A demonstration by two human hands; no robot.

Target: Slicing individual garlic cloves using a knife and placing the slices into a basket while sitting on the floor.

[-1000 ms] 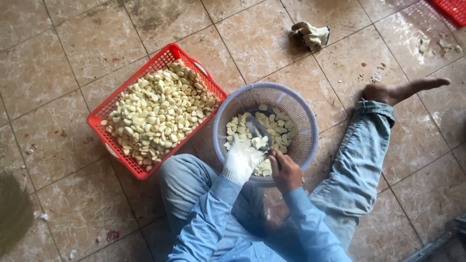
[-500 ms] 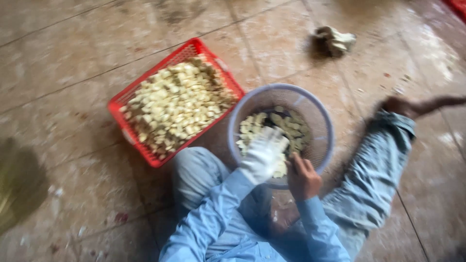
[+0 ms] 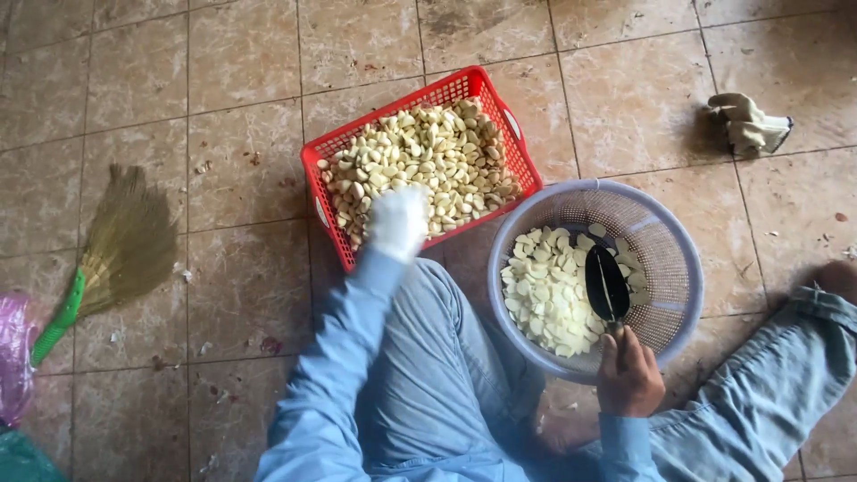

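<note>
Left hand (image 3: 398, 221), white-gloved, reaches into the red basket (image 3: 323, 162) of whole garlic cloves (image 3: 428, 156); its grip can't be told. Right hand (image 3: 629, 379) holds a dark knife (image 3: 606, 284) over the sliced garlic (image 3: 546, 290) in the round lavender basket (image 3: 674, 241), at 4 o'clock from the red one.

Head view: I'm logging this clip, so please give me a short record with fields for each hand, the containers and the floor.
left hand: white glove, over the red basket of whole cloves
right hand: bare, holds a dark knife over the round basket
round basket: holds pale cut pieces
floor: tiled, with a broom at left and a crumpled cloth at upper right
</note>
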